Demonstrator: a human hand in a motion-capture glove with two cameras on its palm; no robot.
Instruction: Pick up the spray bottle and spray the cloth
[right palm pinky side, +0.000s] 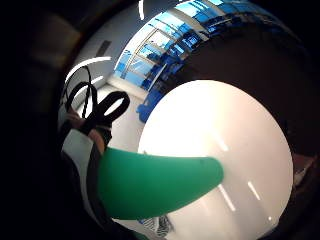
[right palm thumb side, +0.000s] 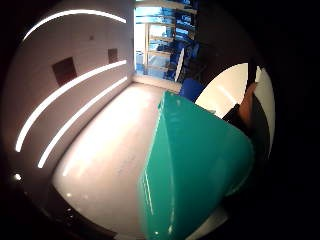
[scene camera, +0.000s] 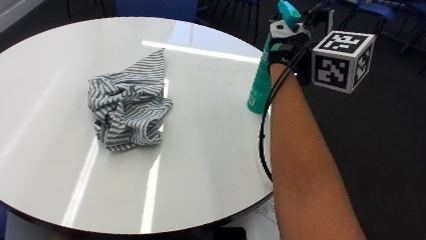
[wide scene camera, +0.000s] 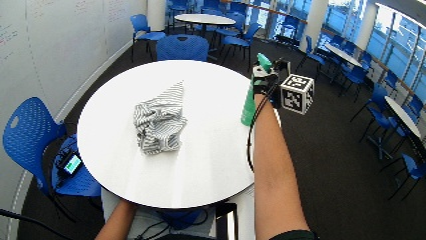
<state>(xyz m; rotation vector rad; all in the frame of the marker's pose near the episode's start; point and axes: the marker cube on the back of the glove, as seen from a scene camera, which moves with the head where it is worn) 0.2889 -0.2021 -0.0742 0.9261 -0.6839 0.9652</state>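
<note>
1. Spray bottle (scene camera: 258, 82), teal, stands upright near the round white bench's (scene camera: 200, 165) three o'clock edge.
2. Gloved right hand (scene camera: 285, 42) grasps its neck.
3. Striped cloth (scene camera: 130, 107) lies crumpled toward nine o'clock, well apart.

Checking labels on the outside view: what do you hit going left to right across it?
Bare table → striped cloth, crumpled on the table → teal spray bottle, upright near the table's edge, with the gloved right hand gripping its top.
</note>
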